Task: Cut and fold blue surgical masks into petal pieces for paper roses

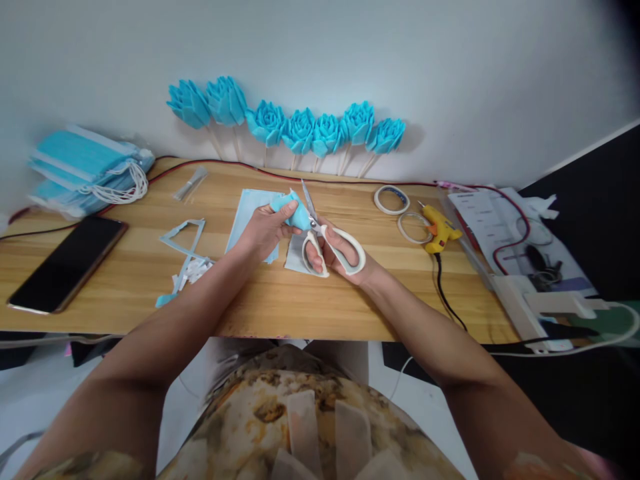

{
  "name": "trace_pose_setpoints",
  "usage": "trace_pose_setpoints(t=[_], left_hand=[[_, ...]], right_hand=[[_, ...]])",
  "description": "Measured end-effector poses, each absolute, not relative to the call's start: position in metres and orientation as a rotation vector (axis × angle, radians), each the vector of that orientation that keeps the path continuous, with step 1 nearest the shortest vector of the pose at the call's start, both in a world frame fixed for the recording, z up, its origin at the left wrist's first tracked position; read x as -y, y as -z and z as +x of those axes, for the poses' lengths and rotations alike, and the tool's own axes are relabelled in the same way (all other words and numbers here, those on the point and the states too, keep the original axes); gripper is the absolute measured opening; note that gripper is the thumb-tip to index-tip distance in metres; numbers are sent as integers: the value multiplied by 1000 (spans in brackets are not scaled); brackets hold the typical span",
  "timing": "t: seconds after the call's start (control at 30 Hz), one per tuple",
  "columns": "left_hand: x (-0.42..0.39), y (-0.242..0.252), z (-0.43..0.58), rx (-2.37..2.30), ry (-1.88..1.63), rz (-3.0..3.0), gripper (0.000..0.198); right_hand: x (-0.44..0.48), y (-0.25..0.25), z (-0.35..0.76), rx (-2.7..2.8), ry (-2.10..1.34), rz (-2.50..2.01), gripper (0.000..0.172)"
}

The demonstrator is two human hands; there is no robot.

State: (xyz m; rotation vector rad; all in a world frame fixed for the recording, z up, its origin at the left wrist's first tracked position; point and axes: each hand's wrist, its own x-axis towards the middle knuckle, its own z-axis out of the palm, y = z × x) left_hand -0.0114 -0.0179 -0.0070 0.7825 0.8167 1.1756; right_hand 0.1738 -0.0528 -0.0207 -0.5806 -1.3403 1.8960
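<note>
A small folded piece of blue mask fabric (299,215) is pinched between the thumb and fingers of my left hand (270,227). My right hand (345,257) grips white-handled scissors (356,252), with fingers through the loops. Their blades part beside the right edge of the fabric and point away from me. A flat light-blue sheet (250,213) lies on the table under my left hand. Below the scissors, another pale grey-blue sheet (296,257) is partly hidden by the handles and my hand.
Several blue fabric flowers on sticks (300,130) lean along the wall. Left are stacked face masks (85,160), a phone (70,263) and cut scraps (195,267). Right are tape rolls (391,199), a yellow glue gun (440,228) with a cord, and a power strip (523,310).
</note>
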Motion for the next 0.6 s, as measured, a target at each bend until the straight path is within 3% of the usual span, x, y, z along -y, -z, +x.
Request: trace_pose_setpoints(t=[0.6], left_hand=[[15, 7, -12, -831, -1198, 778, 31]], right_hand=[[58, 12, 165, 1110, -1944, -594, 57]])
